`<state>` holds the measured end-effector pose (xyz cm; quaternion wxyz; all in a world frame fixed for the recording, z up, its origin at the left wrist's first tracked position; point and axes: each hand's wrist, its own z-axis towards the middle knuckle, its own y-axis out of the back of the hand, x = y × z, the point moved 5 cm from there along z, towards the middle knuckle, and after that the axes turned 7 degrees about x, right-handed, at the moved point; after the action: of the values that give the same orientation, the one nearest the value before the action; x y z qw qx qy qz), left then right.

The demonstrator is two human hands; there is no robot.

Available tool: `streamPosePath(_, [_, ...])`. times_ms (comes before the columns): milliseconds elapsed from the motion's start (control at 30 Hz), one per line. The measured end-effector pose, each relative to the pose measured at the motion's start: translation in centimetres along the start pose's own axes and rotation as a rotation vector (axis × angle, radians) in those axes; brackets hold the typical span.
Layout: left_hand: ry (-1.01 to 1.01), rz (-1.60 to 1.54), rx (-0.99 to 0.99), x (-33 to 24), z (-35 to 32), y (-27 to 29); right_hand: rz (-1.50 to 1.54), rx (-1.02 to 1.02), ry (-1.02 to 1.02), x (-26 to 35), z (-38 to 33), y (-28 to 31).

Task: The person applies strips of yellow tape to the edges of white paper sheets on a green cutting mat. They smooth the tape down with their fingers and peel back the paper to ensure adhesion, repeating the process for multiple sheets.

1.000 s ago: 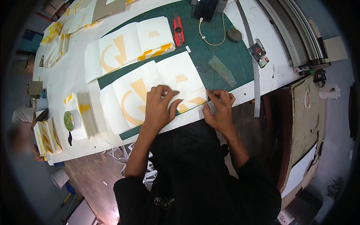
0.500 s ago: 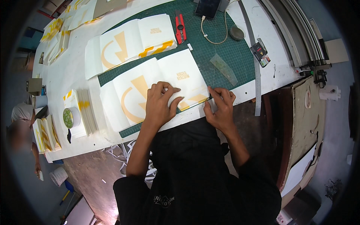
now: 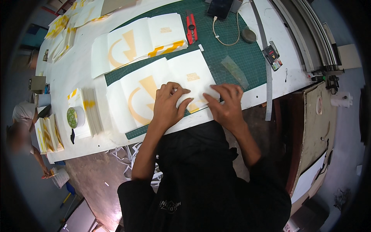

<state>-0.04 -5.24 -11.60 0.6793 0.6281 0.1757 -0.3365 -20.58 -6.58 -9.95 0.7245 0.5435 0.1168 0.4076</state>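
Note:
A white printed sheet [image 3: 170, 69] with pale orange graphics lies folded in panels on the green cutting mat [image 3: 255, 71], close to the table's front edge. My left hand [image 3: 168, 103] rests on its near part, fingers curled and thumb bent round a bit of the paper. Beside it, my right hand [image 3: 228, 104] hovers at the sheet's near right corner. Its thumb and forefinger are apart, with slight motion blur at the tips. Whether the right fingertips touch the paper is hard to tell. Behind lies a stack of similar printed sheets [image 3: 135, 40].
A red utility knife [image 3: 191, 28] lies beyond the sheets. Right of it are a cabled phone [image 3: 219, 8], a round dark puck [image 3: 248, 35], a clear plastic strip [image 3: 235, 71] and a steel ruler [image 3: 268, 91]. Leftward, a tape roll [image 3: 75, 117] sits on bundled sheets. A co-worker [image 3: 25, 123] stands far left.
My right hand has moved left and inward over the sheet's corner, toward my left hand. My left hand keeps its place on the paper. The whole view has shifted slightly.

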Motion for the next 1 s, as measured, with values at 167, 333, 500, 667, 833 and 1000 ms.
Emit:
streamPosePath(167, [0.017,-0.045,0.051,0.1,0.1,0.1,0.082,0.118,0.164,0.8,0.6,-1.8])
streamPosePath(333, [0.044,-0.061,0.098,-0.3,-0.4,1.0,0.230,0.277,0.114,-0.8,2.7,-2.6])
streamPosePath(500, [0.053,-0.003,0.088,-1.6,-2.9,0.6,0.297,0.233,0.078,-1.3,3.8,-3.3])
streamPosePath(667, [-0.006,0.223,0.090,-2.7,-4.9,-1.6,0.317,0.227,0.050,-1.4,3.8,-3.4])
streamPosePath(833, [-0.018,0.248,0.035,-2.5,-5.4,-2.7,0.350,0.182,0.043,-1.6,3.6,-3.5])
streamPosePath(1000, [-0.001,0.251,0.013,-2.8,-5.6,-3.3,0.334,0.150,0.051,-1.5,3.4,-3.7])
